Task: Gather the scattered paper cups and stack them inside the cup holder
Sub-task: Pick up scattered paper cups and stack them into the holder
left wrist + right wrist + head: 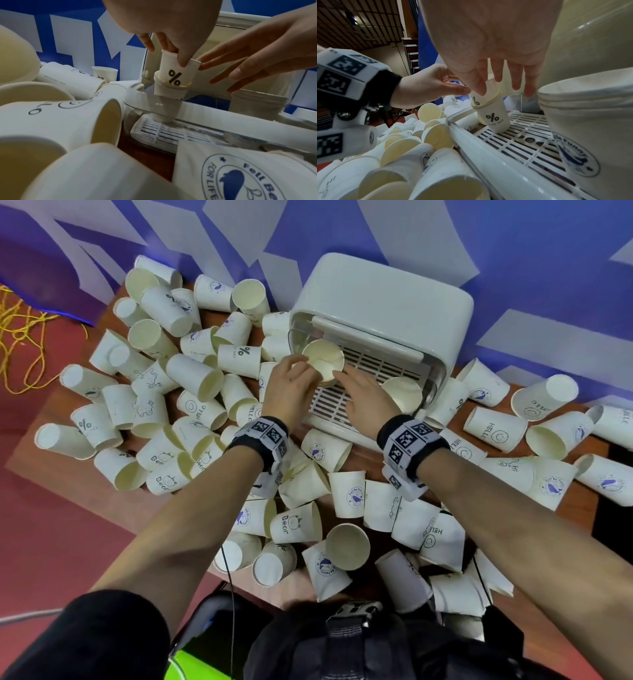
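Paper is the whole problem: thin-walled cups crush easily and wedge when nested crooked, which probably explains the light, two-handed hold. The left hand pinches the rim of a "%" cup between thumb and fingertips, gripping high up so that the tapered body stays free to slide down. That cup sits partly inside a second "%" cup, whose base stands upright on the slatted white tray of the cup holder, at the tray's left end. The right hand is spread, holding nothing; its straight fingers touch the upper cup's rim from the opposite side, which I judge is meant to steady and square it while the left presses it home. The upper cup leans a little, so the nesting looks unfinished, and a skewed push could buckle the rim or tip the pair. At the tray's right end stands a taller stack of cups, several rims showing tightly one above another, so building separate columns side by side seems to be the plan. Dozens of loose cups lie on their sides all over the brown tabletop around the holder, leaving most of the gathering undone.
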Motion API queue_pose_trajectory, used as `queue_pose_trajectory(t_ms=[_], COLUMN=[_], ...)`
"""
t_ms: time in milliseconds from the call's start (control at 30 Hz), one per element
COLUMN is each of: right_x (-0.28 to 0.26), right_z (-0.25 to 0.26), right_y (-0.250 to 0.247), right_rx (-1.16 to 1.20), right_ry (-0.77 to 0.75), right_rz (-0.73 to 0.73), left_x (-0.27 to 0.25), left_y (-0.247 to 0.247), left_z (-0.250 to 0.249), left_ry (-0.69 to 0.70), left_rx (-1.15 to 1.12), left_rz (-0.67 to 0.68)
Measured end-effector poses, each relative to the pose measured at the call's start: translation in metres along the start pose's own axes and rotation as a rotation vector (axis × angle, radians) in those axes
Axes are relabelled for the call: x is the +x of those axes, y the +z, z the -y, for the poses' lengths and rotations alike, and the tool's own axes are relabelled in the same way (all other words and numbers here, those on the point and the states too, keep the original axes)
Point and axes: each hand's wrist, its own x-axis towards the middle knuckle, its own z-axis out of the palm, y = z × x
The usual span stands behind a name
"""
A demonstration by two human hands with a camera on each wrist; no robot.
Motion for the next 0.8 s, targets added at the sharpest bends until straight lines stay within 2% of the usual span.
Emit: queue_pose_trajectory(t_ms=[200, 367, 567, 800], right_x=[0.011, 0.019, 0.025, 0.010], right_z=[-0.005, -0.008, -0.002, 0.006], right_y=[0.007, 0.014, 0.015, 0.001], right_rx=[-0.085, -0.094, -0.041, 0.024], right_ry=[0.025, 0.084, 0.166, 0.176], right_rz=[0.030, 0.153, 0.264, 0.198], left_x=[0.001, -0.005, -0.004, 0.008], left_y=[0.008, 0.019, 0.022, 0.011], left_z=[0.005, 0.012, 0.019, 0.014], left_ry=[-0.069, -0.094, -0.097, -0.160], left_rx=[-0.045, -0.085, -0.052, -0.007], left_rz=[0.091, 0.172, 0.343, 0.398])
